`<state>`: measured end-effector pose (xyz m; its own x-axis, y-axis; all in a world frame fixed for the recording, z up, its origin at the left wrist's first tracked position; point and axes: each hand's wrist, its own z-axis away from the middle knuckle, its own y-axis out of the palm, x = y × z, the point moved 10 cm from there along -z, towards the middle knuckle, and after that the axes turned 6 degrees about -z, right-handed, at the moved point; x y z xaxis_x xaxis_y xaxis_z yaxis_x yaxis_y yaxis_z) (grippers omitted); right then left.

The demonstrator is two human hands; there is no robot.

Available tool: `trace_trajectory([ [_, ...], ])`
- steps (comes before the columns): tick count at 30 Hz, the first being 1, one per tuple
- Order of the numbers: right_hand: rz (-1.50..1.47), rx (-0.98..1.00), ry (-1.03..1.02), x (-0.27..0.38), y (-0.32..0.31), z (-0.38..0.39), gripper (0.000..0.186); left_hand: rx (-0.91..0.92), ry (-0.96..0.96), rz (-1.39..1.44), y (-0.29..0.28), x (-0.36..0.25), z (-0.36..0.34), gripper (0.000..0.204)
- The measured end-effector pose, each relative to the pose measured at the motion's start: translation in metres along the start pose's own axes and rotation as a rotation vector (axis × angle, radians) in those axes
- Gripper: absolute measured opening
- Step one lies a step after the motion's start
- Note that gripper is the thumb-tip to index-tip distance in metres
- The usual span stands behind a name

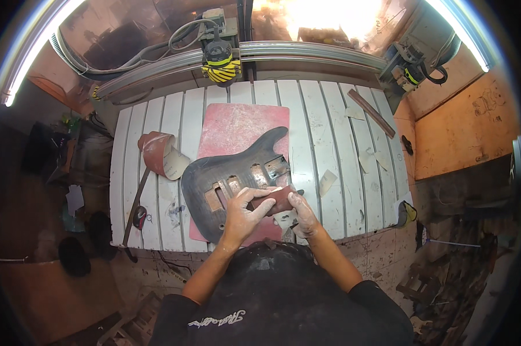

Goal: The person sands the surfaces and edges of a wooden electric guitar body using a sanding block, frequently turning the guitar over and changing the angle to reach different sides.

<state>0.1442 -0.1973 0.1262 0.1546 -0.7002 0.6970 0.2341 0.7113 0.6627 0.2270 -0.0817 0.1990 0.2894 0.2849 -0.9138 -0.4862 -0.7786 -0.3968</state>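
Note:
A dark grey electric guitar body (206, 173) lies on a pink mat (237, 118), its pickup cavities facing up. Above its near right part, both hands grip a piece of reddish-brown sandpaper (280, 200). My left hand (244, 212) pinches the left end between thumb and fingers. On the other end, my right hand (304, 216) is closed, its thumb on top. Pale dust coats both hands. A whitish scrap (286, 219) with dark marks shows below the sandpaper, between the hands; whether either hand holds it I cannot tell.
A roll of reddish sandpaper (157, 154) and a long flat strip (135, 207) lie left on the white slatted table (318, 150). Paper scraps (327, 181) and a brown bar (371, 113) are to the right. A metal rail (306, 51) carrying machine heads crosses behind.

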Motion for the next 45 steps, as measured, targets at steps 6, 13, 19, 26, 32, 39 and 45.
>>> trace_trajectory([
  [6, -0.039, -0.085, -0.007, -0.01, -0.002, -0.005, 0.049, -0.14, -0.088, 0.082, 0.0, 0.022, 0.01, 0.026],
  [13, -0.162, -0.065, 0.063, -0.016, -0.005, -0.007, 0.045, -0.138, -0.108, 0.081, -0.001, 0.034, 0.008, 0.026],
  [19, -0.339, 0.067, 0.181, -0.015, 0.026, 0.001, 0.047, 0.091, -0.126, 0.315, 0.004, 0.085, -0.013, 0.048],
  [26, -0.189, 0.262, 0.3, -0.03, 0.007, -0.003, 0.041, 0.376, 0.12, -0.129, 0.012, 0.086, -0.037, 0.069],
  [32, -0.091, 0.13, 0.235, -0.028, -0.012, -0.012, 0.043, -0.067, -0.042, -0.736, -0.07, 0.187, -0.075, 0.055],
  [39, 0.315, -0.432, -0.149, -0.01, -0.109, -0.004, 0.031, -0.262, -0.267, -0.761, -0.144, 0.231, -0.066, 0.061],
  [45, 0.245, -0.659, -0.252, -0.018, -0.174, 0.004, 0.032, -0.319, -0.501, -0.614, -0.159, 0.268, -0.05, 0.079],
])
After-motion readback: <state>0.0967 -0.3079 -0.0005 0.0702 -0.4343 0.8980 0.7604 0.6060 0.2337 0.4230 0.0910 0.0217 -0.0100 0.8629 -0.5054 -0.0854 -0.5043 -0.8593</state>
